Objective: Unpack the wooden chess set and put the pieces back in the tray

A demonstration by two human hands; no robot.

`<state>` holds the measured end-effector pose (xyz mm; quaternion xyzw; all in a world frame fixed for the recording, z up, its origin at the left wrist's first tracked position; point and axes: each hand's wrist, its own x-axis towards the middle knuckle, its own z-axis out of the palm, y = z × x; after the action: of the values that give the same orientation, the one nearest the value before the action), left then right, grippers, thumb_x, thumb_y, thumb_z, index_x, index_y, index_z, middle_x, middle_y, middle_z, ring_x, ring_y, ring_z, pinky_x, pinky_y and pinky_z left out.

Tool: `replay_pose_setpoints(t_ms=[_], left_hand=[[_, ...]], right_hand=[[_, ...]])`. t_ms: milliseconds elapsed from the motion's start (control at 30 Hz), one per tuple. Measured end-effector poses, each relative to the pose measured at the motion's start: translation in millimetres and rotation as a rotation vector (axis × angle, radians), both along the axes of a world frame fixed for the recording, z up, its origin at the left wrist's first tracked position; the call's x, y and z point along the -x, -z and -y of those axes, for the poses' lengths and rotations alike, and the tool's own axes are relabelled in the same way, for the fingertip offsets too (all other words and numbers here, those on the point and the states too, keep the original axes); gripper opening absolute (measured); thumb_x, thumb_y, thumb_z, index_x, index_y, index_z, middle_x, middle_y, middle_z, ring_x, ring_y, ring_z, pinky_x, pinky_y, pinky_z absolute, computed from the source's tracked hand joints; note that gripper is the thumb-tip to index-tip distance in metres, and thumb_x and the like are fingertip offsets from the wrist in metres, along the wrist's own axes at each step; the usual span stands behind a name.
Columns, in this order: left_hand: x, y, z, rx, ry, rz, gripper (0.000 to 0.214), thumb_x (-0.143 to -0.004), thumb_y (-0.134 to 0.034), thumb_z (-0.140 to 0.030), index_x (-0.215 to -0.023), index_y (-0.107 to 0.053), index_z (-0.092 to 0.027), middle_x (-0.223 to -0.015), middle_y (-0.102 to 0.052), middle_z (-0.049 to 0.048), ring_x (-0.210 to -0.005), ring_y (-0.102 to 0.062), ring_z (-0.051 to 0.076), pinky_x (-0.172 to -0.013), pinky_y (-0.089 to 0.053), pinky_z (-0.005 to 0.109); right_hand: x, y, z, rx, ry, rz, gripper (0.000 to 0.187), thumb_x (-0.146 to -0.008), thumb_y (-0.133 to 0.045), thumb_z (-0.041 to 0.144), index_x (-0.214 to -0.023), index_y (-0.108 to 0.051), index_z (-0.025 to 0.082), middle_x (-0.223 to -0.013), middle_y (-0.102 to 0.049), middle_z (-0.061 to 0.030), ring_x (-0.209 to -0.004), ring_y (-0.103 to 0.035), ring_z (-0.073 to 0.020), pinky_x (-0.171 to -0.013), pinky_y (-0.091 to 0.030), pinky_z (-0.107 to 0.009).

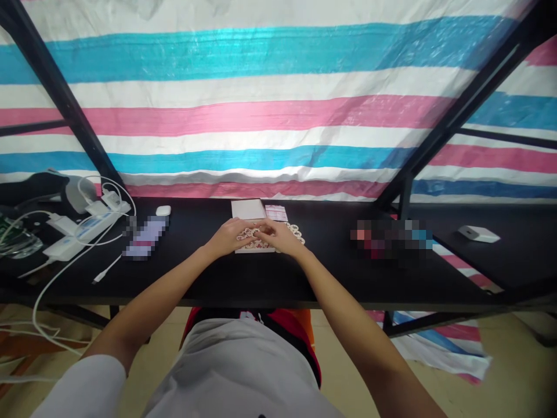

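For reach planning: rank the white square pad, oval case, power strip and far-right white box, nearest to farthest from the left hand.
1. White square pad, behind the left hand.
2. Oval case, to its left.
3. Power strip, far left.
4. White box, far right.

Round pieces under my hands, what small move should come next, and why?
Probably sweep the right hand out to pull in the round pieces lying past it on the right; the left hand and right meet over the main cluster, leaving those outside.
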<state>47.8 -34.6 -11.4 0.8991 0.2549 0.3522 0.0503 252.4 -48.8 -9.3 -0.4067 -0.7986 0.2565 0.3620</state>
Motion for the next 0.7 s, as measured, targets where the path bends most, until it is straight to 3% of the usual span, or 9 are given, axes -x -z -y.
replay_pose_setpoints(t_ms=[100, 233, 300, 367, 467, 700], left_hand=[[6.3, -2.2, -4.9, 0.092, -0.087, -0.064, 0.039, -0.086, -0.056, -0.043, -0.116, -0.058, -0.018, -0.105, -0.063, 0.0081, -0.096, -0.057, 0.020, -0.088, -0.044, 0.034], [21.8, -1.5, -16.6, 0.176, -0.198, -0.257, 0.032, -0.088, -0.051, -0.040, -0.109, -0.064, -0.020, -0.097, -0.063, 0.0067, -0.093, -0.056, 0.021, -0.088, -0.043, 0.035], [25.5, -0.4, -18.9, 0.225, -0.226, -0.289, 0.033, -0.088, -0.050, -0.040, -0.110, -0.065, -0.020, -0.098, -0.062, 0.0073, -0.092, -0.056, 0.021, -0.086, -0.044, 0.034], [24.6, 0.3, -17.9, 0.270, -0.239, -0.293, 0.032, -0.088, -0.050, -0.039, -0.107, -0.067, -0.020, -0.100, -0.061, 0.0079, -0.093, -0.056, 0.021, -0.086, -0.045, 0.033], [19.4, 1.3, -14.8, 0.287, -0.240, -0.310, 0.029, -0.086, -0.051, -0.037, -0.100, -0.070, -0.020, -0.102, -0.062, 0.0078, -0.096, -0.056, 0.022, -0.087, -0.044, 0.033], [19.5, 2.1, -18.7, 0.351, -0.210, -0.326, 0.027, -0.087, -0.049, -0.035, -0.094, -0.071, -0.022, -0.101, -0.066, 0.0038, -0.094, -0.059, 0.020, -0.085, -0.045, 0.029]], right_hand=[[-19.9, 1.1, 17.3, -0.029, 0.183, -0.010, 0.028, -0.080, -0.058, 0.043, -0.097, -0.061, 0.021, -0.076, -0.067, -0.0006, -0.068, -0.059, -0.0151, -0.068, -0.046, -0.028], [-61.7, 21.7, 53.7, -0.036, 0.751, -0.122, 0.033, -0.079, -0.056, 0.051, -0.086, -0.058, 0.020, -0.080, -0.068, -0.0058, -0.072, -0.061, -0.0190, -0.068, -0.044, -0.030], [-77.1, 36.2, 65.2, 0.041, 0.899, -0.013, 0.032, -0.079, -0.055, 0.051, -0.079, -0.057, 0.019, -0.076, -0.067, -0.0067, -0.071, -0.061, -0.0209, -0.068, -0.043, -0.031], [-83.9, 46.9, 69.1, 0.047, 0.954, 0.163, 0.030, -0.082, -0.051, 0.048, -0.078, -0.057, 0.019, -0.077, -0.066, -0.0084, -0.073, -0.060, -0.0234, -0.068, -0.042, -0.033], [-82.5, 52.6, 66.7, -0.026, 0.925, 0.340, 0.030, -0.087, -0.044, 0.044, -0.080, -0.058, 0.019, -0.081, -0.065, -0.0105, -0.078, -0.059, -0.0251, -0.069, -0.040, -0.034], [-82.3, 50.2, 67.3, -0.024, 0.834, 0.263, 0.035, -0.092, -0.034, 0.041, -0.086, -0.061, 0.019, -0.086, -0.065, -0.0100, -0.083, -0.060, -0.0243, -0.074, -0.042, -0.034]])
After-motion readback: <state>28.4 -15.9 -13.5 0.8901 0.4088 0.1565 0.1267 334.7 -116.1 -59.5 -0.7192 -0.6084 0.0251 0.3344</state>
